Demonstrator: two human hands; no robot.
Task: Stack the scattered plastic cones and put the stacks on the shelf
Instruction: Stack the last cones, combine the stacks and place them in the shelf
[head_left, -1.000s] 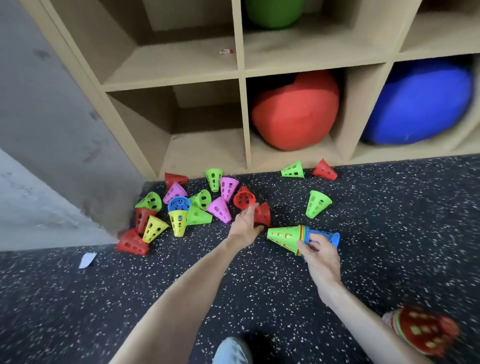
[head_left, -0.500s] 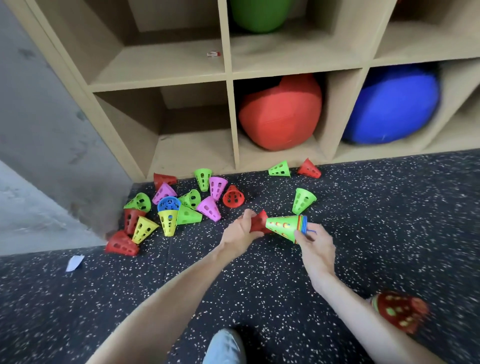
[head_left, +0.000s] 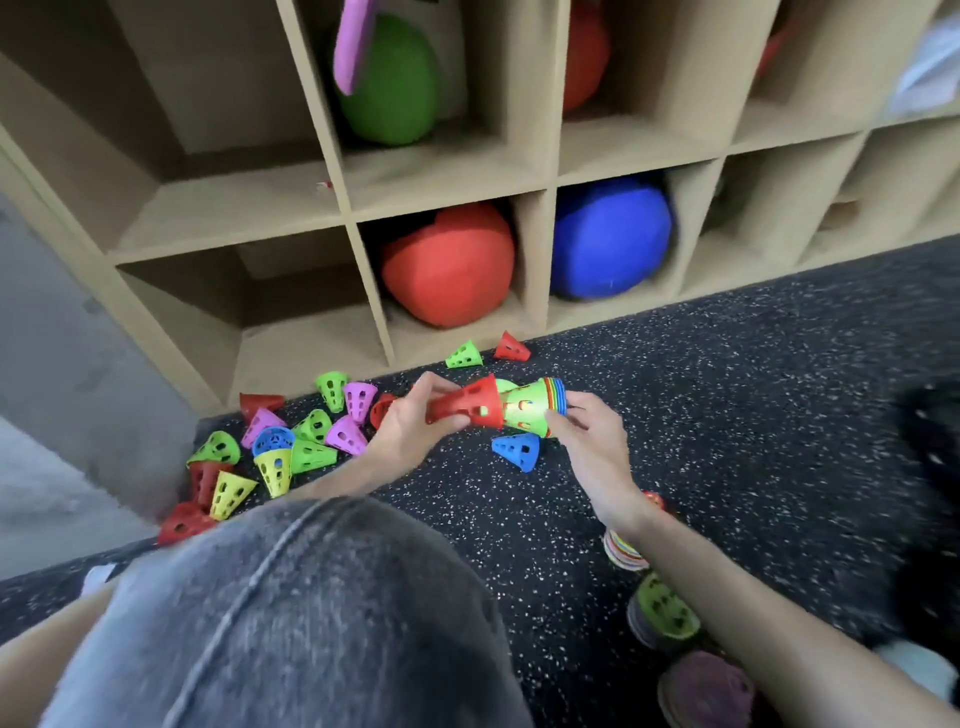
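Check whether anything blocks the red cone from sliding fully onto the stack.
Nothing visible does. The left hand holds the red cone with its mouth already over the green tip of the stack gripped by the right hand.

Red cone (head_left: 465, 408) meets the sideways green-topped stack (head_left: 530, 410); others scattered (head_left: 291, 447).

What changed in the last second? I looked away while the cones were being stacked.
The left hand picked a red cone off the floor and is fitting it over the tip of the stack gripped by the right hand. A blue cone now lies below. The scattered pile stayed put.
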